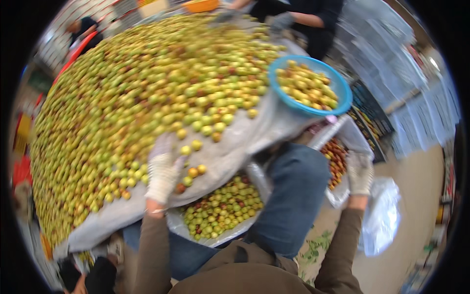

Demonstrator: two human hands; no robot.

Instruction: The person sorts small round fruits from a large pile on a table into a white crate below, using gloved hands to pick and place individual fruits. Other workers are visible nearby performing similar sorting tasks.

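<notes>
In a white knit glove, my left hand [162,171] lies low over the near edge of the fruit heap, fingers stretched forward and thumb apart. Yellow-green jujubes [205,92], some with brown patches, spread over a pale cloth [235,139]. A few loose ones rest just right of my thumb. My right hand [360,171], also gloved, is at the right side of a plastic-lined container [334,200] of red-brown jujubes [333,161]; its fingers are blurred and partly hidden. Between my legs sits another lined container [216,240] of greenish jujubes [222,209].
A blue plastic basin [345,95] of yellowish jujubes stands on the cloth's right edge. Black crates [372,106] and stacked translucent bins [374,44] lie beyond it. A clear plastic bag [382,217] hangs near my right wrist. A co-worker's gloved hand [282,22] is across the heap.
</notes>
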